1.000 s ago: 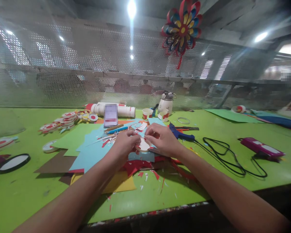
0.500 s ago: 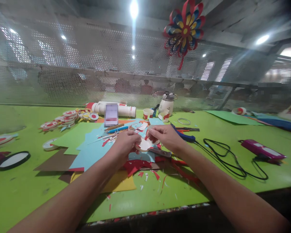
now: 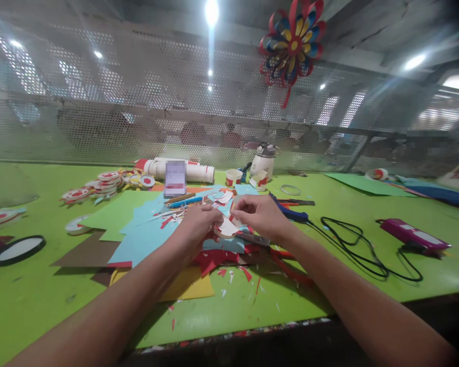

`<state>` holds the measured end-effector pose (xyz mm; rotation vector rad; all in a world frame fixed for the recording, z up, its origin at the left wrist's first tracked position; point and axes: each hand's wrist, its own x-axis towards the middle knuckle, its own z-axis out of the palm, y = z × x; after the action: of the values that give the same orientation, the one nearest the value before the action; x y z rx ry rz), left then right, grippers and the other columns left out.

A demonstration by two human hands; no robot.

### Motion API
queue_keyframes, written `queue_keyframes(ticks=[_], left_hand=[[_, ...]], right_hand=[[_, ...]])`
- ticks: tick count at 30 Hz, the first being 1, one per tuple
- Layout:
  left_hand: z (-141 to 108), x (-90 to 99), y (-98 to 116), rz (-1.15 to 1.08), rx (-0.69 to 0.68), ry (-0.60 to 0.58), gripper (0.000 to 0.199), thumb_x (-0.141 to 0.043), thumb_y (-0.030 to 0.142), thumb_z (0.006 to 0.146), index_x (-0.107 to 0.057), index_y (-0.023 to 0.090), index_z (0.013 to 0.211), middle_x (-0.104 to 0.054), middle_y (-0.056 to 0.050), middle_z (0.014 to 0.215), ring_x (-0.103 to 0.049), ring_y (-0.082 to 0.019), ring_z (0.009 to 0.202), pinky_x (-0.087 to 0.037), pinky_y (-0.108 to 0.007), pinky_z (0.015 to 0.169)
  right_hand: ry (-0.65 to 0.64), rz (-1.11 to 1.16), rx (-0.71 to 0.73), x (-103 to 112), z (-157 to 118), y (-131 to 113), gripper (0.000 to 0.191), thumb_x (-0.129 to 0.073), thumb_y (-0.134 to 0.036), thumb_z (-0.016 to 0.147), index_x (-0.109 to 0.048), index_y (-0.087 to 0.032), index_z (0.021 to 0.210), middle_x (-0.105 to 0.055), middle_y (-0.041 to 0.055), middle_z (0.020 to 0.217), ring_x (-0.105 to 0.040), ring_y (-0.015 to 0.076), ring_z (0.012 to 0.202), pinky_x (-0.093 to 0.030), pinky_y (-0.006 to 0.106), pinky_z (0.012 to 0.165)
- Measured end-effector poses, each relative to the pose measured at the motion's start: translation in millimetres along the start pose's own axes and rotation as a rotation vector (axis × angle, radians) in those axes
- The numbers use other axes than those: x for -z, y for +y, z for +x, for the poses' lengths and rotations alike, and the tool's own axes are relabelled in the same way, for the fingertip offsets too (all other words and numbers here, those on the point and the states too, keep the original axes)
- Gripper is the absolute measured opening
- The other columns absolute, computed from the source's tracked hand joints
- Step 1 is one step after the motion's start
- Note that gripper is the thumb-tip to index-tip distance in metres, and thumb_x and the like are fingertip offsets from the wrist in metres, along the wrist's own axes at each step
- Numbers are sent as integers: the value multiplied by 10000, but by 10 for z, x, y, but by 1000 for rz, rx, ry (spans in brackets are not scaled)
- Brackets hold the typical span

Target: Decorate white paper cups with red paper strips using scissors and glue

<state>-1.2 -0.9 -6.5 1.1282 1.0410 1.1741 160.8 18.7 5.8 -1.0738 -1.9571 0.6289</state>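
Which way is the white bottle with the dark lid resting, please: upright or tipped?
The white bottle is upright: its dark lid is on top, though a red-and-white paper cup hides part of the base.

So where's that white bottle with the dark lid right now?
The bottle stands at the back of the table in the head view, just right of center, behind the torn cup.

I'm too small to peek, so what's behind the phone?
Behind the phone, white tube-shaped things stick out on both sides. Whatever the phone covers can't be seen.
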Motion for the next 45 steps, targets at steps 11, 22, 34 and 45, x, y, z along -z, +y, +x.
queue_keyframes(ticks=[11,22,34,45], left_hand=[[-7,-8,27,-8,-10,2,46,-594,140,545,-573,154,583,-511,2,518,-453,-97,399,-377,-232,342],[-2,7,12,29,-54,-7,42,-572,136,546,-550,165,567,-525,0,522,-461,-99,425,-357,-220,363],[-45,-5,43,-5,-144,-91,110,-645,194,630,-584,161,716,-577,7,611,-488,-105,497,-396,-212,399],[-44,-3,89,-80,-137,-93,119,-687,188,634,-620,151,725,-652,-12,643,-574,-117,553,-425,-217,508]], right_hand=[[-67,495,-400,16,18,-54,167,-671,-184,694,-566,-145,570,-586,-21,498,-498,62,434,-411,209,472],[-65,421,-402,-14,13,-86,276,-696,-330,777,-616,-134,600,-585,-1,514,-522,76,446,-399,189,415],[-215,772,-525,3,9,-28,217,-706,-273,759,-602,-129,635,-550,-25,501,-500,68,416,-431,187,405],[-234,999,-517,-45,-2,1,277,-785,-322,640,-585,-137,691,-485,-82,458,-418,34,391,-391,170,427]])
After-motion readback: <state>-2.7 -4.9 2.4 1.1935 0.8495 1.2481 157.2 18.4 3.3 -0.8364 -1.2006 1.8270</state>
